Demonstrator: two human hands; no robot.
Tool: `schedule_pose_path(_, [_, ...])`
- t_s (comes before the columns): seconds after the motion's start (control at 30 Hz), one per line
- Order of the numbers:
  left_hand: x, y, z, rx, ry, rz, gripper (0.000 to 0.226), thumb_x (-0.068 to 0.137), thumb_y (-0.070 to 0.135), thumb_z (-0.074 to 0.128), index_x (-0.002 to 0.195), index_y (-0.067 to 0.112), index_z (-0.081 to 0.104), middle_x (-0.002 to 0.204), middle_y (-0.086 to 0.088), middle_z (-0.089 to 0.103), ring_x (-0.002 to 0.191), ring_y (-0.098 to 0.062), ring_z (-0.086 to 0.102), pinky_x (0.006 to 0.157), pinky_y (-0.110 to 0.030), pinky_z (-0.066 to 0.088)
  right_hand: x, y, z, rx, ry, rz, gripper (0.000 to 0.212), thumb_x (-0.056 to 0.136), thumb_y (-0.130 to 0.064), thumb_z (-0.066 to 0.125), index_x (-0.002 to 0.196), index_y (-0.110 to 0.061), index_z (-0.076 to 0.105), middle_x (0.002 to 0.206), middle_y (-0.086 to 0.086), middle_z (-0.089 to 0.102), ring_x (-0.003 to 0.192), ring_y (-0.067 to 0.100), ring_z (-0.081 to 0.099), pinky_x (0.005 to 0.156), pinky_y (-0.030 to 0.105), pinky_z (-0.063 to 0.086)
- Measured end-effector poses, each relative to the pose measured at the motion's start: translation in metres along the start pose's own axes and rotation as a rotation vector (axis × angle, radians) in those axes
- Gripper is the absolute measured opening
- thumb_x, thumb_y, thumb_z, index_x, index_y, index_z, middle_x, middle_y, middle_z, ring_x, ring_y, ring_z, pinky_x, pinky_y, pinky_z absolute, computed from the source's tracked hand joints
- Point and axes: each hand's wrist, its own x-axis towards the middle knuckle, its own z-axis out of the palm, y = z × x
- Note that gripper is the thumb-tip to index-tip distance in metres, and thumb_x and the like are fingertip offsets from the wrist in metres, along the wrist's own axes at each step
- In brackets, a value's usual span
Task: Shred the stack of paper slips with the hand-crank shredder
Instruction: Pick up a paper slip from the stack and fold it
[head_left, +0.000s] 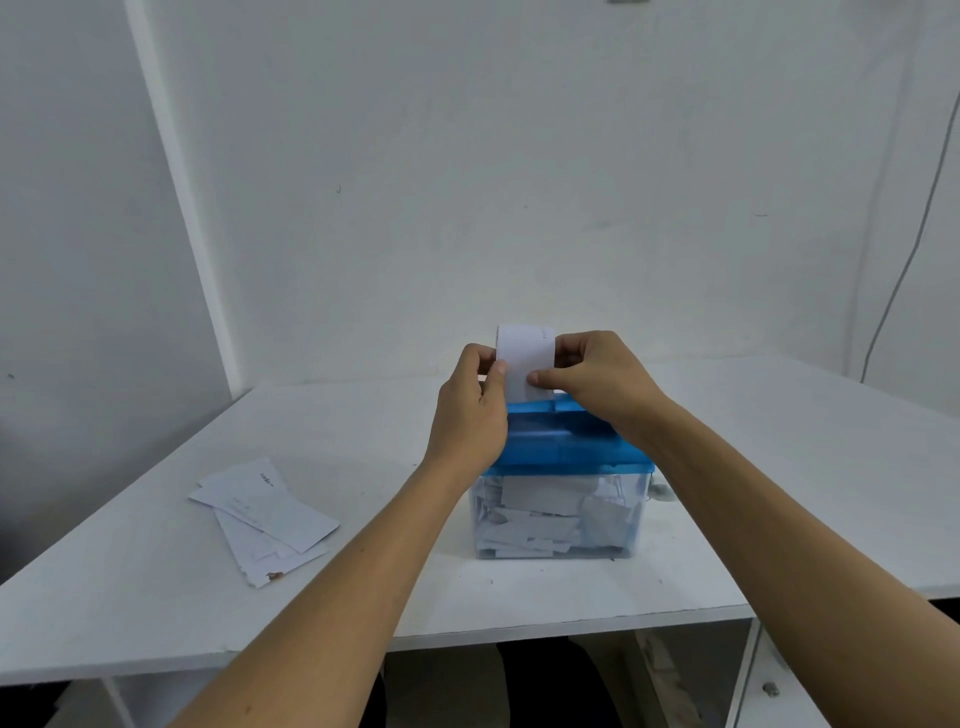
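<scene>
- At the middle of the white table (779, 467) stood the hand-crank shredder (563, 462), its blue lid (561, 431) over a clear bin (550, 519) holding cut paper.
- One paper slip (522, 358) stood upright at the lid's twelve o'clock edge, with its lower end at the slot.
- My left hand (470, 415) pinched the slip's nine o'clock edge, thumb in front.
- My right hand (597, 384) pinched its three o'clock edge likewise.
- The stack of slips (265, 514) lay fanned flat at nine o'clock from the shredder, well apart from it.
- A small white knob (661, 491) showed at the bin's three o'clock side.
</scene>
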Motion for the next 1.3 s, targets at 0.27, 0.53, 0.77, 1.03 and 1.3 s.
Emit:
schedule_pose_path(0.27, [-0.008, -0.007, -0.003, -0.040, -0.057, -0.024, 0.012, 0.108, 0.021, 0.041, 0.114, 0.017, 0.051, 0.108, 0.004, 0.060, 0.090, -0.010, 0.059, 0.069, -0.006, 0.049, -0.001, -0.002, 0.001, -0.027, -0.040, 0.013, 0.016, 0.085, -0.013, 0.076, 0.100, -0.019, 0.076, 0.091, -0.006, 0.076, 0.086, 0.012, 0.072, 0.078, 0.023, 0.058])
schedule_pose_path(0.53, [-0.011, -0.008, -0.005, -0.065, -0.085, -0.008, 0.012, 0.108, 0.023, 0.041, 0.114, 0.019, 0.050, 0.106, 0.009, 0.059, 0.094, -0.009, 0.059, 0.072, -0.009, 0.051, 0.000, -0.003, -0.002, 0.015, -0.055, 0.048, 0.019, 0.089, -0.016, 0.073, 0.108, -0.017, 0.072, 0.100, -0.004, 0.075, 0.089, 0.011, 0.070, 0.075, 0.020, 0.055])
schedule_pose_path(0.77, [-0.010, -0.010, -0.007, -0.021, -0.105, -0.017, 0.009, 0.107, 0.016, 0.045, 0.113, 0.022, 0.049, 0.106, 0.013, 0.058, 0.095, -0.007, 0.058, 0.073, -0.010, 0.050, -0.001, -0.002, 0.002, -0.112, -0.042, -0.004, 0.023, 0.088, -0.017, 0.073, 0.111, -0.016, 0.071, 0.096, -0.001, 0.076, 0.088, 0.015, 0.071, 0.076, 0.023, 0.056])
schedule_pose_path(1.03, [-0.007, -0.009, -0.008, 0.077, -0.143, -0.085, 0.007, 0.106, 0.015, 0.041, 0.108, 0.013, 0.047, 0.123, 0.000, 0.042, 0.094, -0.009, 0.051, 0.066, -0.003, 0.043, -0.001, -0.002, 0.003, -0.281, -0.060, -0.031, 0.016, 0.080, -0.018, 0.075, 0.092, -0.007, 0.073, 0.088, 0.010, 0.074, 0.085, 0.027, 0.069, 0.079, 0.041, 0.058])
schedule_pose_path(1.3, [-0.008, -0.009, -0.010, 0.076, -0.173, -0.087, 0.009, 0.107, 0.016, 0.041, 0.107, 0.015, 0.050, 0.119, -0.002, 0.050, 0.104, -0.015, 0.052, 0.072, -0.012, 0.042, 0.003, -0.005, -0.004, -0.292, -0.124, 0.018, 0.029, 0.079, -0.024, 0.079, 0.095, 0.000, 0.073, 0.093, 0.017, 0.073, 0.077, 0.029, 0.065, 0.080, 0.045, 0.057])
